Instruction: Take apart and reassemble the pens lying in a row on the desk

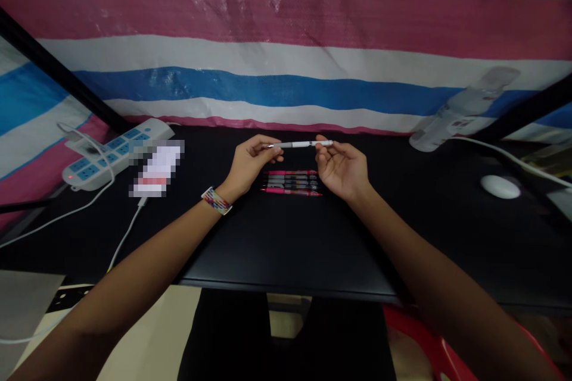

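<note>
A white pen (300, 144) with a grey section is held level above the dark desk (286, 250), spanning both hands. My left hand (252, 164) pinches its pointed left end between thumb and fingers. At the other end, my right hand (342, 166) holds the pen with thumb and fingertips, palm partly turned up. Below the pen, between the hands, several pens lie side by side on the desk, with a pink pen (290, 191) nearest the front edge. The right ends of some lie close to my right hand.
At the left are a white power strip (118, 152), a blurred-out phone (157, 171) and white cables. A clear bottle (462, 110) and a white mouse (500, 187) are at the right. Striped sheeting (286, 18) hangs behind the desk.
</note>
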A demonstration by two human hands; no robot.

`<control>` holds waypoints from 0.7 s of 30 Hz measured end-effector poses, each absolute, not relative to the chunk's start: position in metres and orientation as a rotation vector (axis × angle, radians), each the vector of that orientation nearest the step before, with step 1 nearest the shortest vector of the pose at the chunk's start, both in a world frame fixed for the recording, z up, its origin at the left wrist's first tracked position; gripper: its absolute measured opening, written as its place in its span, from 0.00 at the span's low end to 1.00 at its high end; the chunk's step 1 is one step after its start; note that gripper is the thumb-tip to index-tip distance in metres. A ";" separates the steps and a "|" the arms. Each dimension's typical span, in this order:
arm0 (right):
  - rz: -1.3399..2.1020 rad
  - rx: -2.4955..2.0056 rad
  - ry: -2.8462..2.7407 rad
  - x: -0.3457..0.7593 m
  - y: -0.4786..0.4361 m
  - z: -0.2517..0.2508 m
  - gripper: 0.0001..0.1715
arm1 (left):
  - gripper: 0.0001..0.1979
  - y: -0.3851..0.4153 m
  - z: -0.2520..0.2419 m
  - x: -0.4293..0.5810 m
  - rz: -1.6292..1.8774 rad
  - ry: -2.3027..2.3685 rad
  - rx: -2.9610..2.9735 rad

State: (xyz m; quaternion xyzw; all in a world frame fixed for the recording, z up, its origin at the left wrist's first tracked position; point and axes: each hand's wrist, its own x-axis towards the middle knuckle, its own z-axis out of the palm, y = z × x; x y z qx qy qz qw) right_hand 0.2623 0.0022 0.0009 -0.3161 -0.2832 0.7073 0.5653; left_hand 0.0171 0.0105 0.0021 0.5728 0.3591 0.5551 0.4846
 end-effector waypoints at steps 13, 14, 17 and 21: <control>1.651 -0.728 -0.562 0.256 -0.002 0.007 0.21 | 0.11 0.010 0.002 0.018 1.356 0.887 1.398; 1.663 -0.707 -0.540 0.256 -0.002 0.007 0.22 | 0.11 0.010 0.002 0.018 1.361 0.885 1.396; 1.707 -0.635 -0.484 0.257 -0.003 0.006 0.23 | 0.11 0.010 0.002 0.018 1.376 0.883 1.391; 1.698 -0.634 -0.534 0.257 -0.001 0.005 0.21 | 0.12 0.010 0.002 0.018 1.372 0.863 1.393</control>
